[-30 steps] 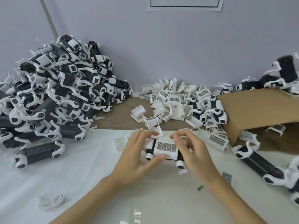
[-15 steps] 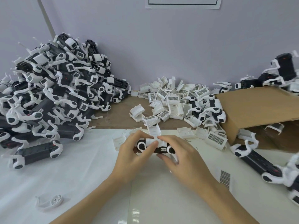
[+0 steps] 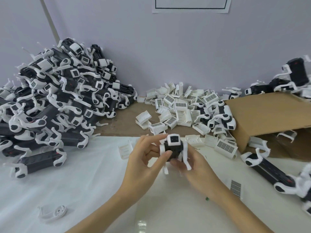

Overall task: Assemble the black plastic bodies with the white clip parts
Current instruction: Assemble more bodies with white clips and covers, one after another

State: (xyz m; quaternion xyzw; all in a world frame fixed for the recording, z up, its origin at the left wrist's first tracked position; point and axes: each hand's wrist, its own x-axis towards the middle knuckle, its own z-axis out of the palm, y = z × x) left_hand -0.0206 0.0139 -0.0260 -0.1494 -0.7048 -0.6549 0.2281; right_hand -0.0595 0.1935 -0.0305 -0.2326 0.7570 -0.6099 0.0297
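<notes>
I hold one black body (image 3: pixel 173 151) end-on above the white sheet, its white clip cap (image 3: pixel 174 140) facing me and white arms hanging down both sides. My left hand (image 3: pixel 144 163) pinches its left side between thumb and fingers. My right hand (image 3: pixel 196 167) cups it from below and the right, fingers curled under it. A heap of loose white clip parts (image 3: pixel 181 106) lies behind my hands. Black bodies without caps (image 3: pixel 267 169) lie at the right.
A tall pile of assembled black-and-white units (image 3: pixel 55 101) fills the left. An open cardboard box (image 3: pixel 269 118) lies on its side at the right. One loose white arm piece (image 3: pixel 53 212) sits at the near left of the white sheet (image 3: pixel 80 179).
The body lay flat and sideways between both hands with the clip pressed on top. It has since been lifted and turned end-on, cap toward me.
</notes>
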